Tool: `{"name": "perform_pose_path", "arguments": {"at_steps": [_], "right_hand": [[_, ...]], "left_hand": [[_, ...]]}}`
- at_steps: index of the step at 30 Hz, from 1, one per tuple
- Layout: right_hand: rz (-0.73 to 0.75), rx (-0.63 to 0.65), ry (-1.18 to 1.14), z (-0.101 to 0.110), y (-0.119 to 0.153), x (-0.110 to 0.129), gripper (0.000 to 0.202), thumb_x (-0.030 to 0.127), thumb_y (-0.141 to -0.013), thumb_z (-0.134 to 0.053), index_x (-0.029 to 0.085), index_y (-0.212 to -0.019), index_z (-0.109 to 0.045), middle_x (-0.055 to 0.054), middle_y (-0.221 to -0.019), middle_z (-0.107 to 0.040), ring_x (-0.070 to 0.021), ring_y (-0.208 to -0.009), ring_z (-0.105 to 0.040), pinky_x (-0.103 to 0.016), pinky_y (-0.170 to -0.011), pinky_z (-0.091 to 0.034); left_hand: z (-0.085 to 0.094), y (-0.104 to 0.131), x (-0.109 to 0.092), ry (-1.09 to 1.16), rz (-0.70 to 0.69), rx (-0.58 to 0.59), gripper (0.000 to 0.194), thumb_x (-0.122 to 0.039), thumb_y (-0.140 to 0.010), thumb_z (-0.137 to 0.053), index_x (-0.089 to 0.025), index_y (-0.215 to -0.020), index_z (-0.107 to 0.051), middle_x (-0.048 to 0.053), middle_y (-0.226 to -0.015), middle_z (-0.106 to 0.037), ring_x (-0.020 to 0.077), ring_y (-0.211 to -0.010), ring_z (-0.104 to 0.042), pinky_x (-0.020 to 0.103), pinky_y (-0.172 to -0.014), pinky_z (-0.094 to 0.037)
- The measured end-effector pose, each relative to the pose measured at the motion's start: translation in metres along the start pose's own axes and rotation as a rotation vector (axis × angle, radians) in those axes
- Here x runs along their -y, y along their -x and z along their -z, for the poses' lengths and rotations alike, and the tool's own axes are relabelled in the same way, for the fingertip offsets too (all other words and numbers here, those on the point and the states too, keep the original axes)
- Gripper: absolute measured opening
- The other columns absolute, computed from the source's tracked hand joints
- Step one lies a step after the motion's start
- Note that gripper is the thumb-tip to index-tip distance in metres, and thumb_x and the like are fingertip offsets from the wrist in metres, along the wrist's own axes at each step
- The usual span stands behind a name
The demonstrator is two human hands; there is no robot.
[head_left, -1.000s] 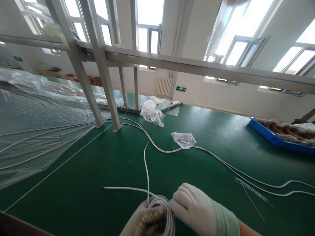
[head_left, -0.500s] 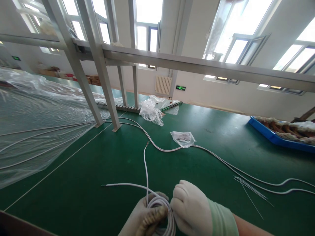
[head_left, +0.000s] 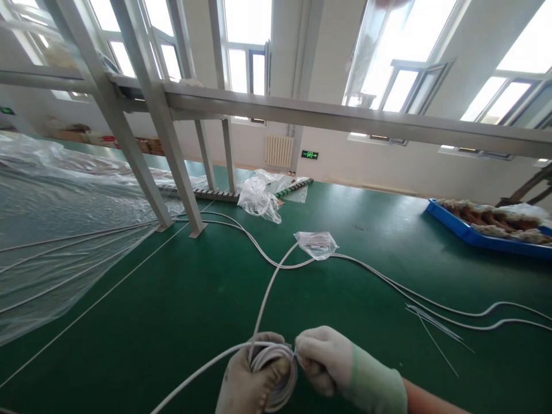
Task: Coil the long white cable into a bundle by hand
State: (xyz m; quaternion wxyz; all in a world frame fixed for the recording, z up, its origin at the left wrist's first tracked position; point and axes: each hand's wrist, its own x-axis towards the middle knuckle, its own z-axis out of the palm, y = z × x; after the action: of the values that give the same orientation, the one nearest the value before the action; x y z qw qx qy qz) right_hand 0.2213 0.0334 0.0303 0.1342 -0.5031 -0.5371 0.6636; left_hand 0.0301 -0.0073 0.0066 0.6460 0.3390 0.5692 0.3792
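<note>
My left hand point(head_left: 252, 379), in a stained pale glove, is wrapped round a coil of white cable point(head_left: 284, 382) near the bottom centre. Two loose stretches of cable leave the coil, one up toward a small clear bag point(head_left: 317, 244), the other down to the lower left. My right hand point(head_left: 321, 356), gloved in white with a green cuff, is pinched at the coil's right side. A thin tie seems to run from its fingertips to the coil; its details are too small to tell.
Two long cables point(head_left: 366, 265) cross the green table point(head_left: 215, 276). Thin ties point(head_left: 435, 325) lie at the right, beside a blue tray point(head_left: 483, 240) farther back. A metal frame point(head_left: 172, 149) and plastic sheeting point(head_left: 64, 213) occupy the left, with crumpled plastic point(head_left: 259, 195) behind.
The coil has turned in my left hand, and its loose cable ends have swung to new positions. My right hand has drawn slightly away from the coil. The view has shifted a little.
</note>
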Motion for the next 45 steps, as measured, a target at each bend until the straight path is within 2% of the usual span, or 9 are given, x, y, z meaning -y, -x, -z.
{"name": "perform_pose_path", "arguments": {"at_steps": [6,11,21,28,32,35,38,42,45], "right_hand": [[0.709,-0.195,0.702,0.017,0.008,-0.006,0.016,0.028,-0.097,-0.055,0.02,-0.107,-0.064,-0.008,-0.103,-0.06,-0.0219,-0.084,-0.056,-0.035,-0.072,-0.049],[0.899,-0.187,0.961,0.017,0.0,-0.005,0.027,0.036,-0.106,-0.044,0.021,-0.094,-0.063,-0.005,-0.092,-0.059,-0.0193,-0.074,-0.051,-0.033,-0.065,-0.042],[0.891,-0.136,0.916,0.008,0.013,0.01,0.024,0.03,-0.102,-0.044,0.02,-0.085,-0.058,-0.002,-0.082,-0.055,-0.0172,-0.068,-0.043,-0.034,-0.066,-0.037],[-0.092,0.003,0.043,-0.007,0.0,0.007,0.017,0.023,-0.081,-0.053,0.023,-0.065,-0.047,0.007,-0.051,-0.036,-0.0125,-0.044,-0.032,-0.025,-0.042,-0.027],[0.183,-0.112,0.122,0.005,0.005,0.003,0.02,0.03,-0.096,-0.044,0.019,-0.09,-0.059,0.002,-0.069,-0.052,-0.0144,-0.054,-0.047,-0.026,-0.05,-0.041],[0.608,-0.244,0.535,0.018,0.009,0.0,0.024,0.026,-0.098,-0.048,0.021,-0.116,-0.063,-0.007,-0.099,-0.06,-0.0211,-0.08,-0.058,-0.034,-0.068,-0.051],[0.837,-0.211,0.923,0.025,0.006,-0.002,0.015,0.028,-0.101,-0.056,0.023,-0.109,-0.068,-0.006,-0.098,-0.059,-0.0219,-0.08,-0.054,-0.034,-0.066,-0.046],[0.897,-0.185,1.057,0.02,0.003,-0.001,0.015,0.031,-0.102,-0.057,0.021,-0.095,-0.066,-0.004,-0.09,-0.057,-0.0185,-0.071,-0.047,-0.033,-0.064,-0.038],[0.596,-0.182,0.792,0.008,0.005,0.005,0.014,0.025,-0.099,-0.053,0.02,-0.087,-0.059,-0.003,-0.087,-0.055,-0.0197,-0.076,-0.048,-0.034,-0.069,-0.041]], "left_hand": [[0.009,-0.014,0.012,0.452,0.091,0.143,0.058,-0.04,-0.055,-0.1,-0.013,-0.098,-0.071,0.005,-0.079,-0.074,0.0207,-0.077,-0.065,0.035,-0.076,-0.048],[0.008,-0.004,-0.004,0.45,0.13,0.203,0.054,-0.039,-0.054,-0.101,-0.014,-0.092,-0.072,0.003,-0.077,-0.074,0.0213,-0.076,-0.066,0.035,-0.074,-0.049],[0.006,0.0,-0.013,0.463,0.178,0.283,0.063,-0.04,-0.047,-0.103,-0.013,-0.094,-0.07,0.003,-0.08,-0.07,0.0208,-0.08,-0.064,0.036,-0.081,-0.048],[-0.005,0.01,-0.018,-0.071,-0.018,0.035,0.04,-0.05,-0.066,-0.09,-0.022,-0.091,-0.075,0.01,-0.095,-0.076,0.0361,-0.096,-0.067,0.046,-0.085,-0.05],[0.001,-0.002,-0.004,0.241,0.043,0.069,0.057,-0.047,-0.055,-0.098,-0.016,-0.095,-0.072,0.008,-0.085,-0.075,0.0291,-0.085,-0.066,0.041,-0.081,-0.05],[0.007,-0.006,-0.002,0.442,0.091,0.173,0.06,-0.044,-0.054,-0.1,-0.015,-0.098,-0.072,0.004,-0.081,-0.073,0.0234,-0.081,-0.066,0.037,-0.079,-0.049],[0.009,-0.002,-0.008,0.409,0.147,0.214,0.055,-0.041,-0.059,-0.098,-0.014,-0.1,-0.072,0.007,-0.088,-0.075,0.0263,-0.088,-0.069,0.038,-0.083,-0.05],[0.004,-0.001,-0.009,0.415,0.136,0.171,0.061,-0.039,-0.051,-0.101,-0.012,-0.097,-0.072,0.007,-0.08,-0.075,0.0268,-0.082,-0.069,0.038,-0.077,-0.05],[-0.002,0.001,-0.009,0.336,0.083,0.156,0.059,-0.043,-0.052,-0.1,-0.014,-0.095,-0.072,0.008,-0.082,-0.075,0.0291,-0.084,-0.069,0.041,-0.079,-0.05]]}}
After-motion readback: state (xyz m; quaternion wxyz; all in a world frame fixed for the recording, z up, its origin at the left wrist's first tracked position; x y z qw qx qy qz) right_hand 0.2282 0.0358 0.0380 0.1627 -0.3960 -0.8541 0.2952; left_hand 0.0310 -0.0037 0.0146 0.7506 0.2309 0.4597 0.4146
